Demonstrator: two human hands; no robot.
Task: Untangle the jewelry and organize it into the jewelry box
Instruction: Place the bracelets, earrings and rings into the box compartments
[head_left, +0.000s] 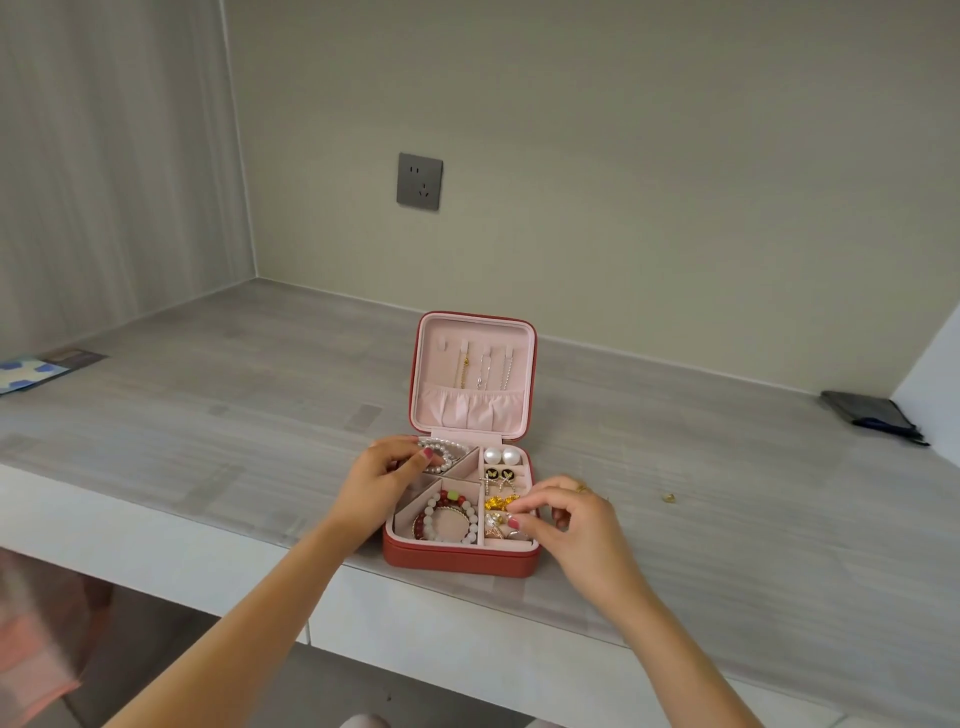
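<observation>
I can't make out what my right hand (563, 512) pinches over the rings; its curled fingers hide it. My left hand (387, 470) curls on the pearl bracelet (441, 451). The red leatherette jewelry box (462, 560), square, pink-lined, lid upright, sits at frame centre on the grey woodgrain counter (208, 415).

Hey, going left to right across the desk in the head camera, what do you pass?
Blue card → left hand → jewelry box → right hand → small gold piece → dark pouch.
</observation>
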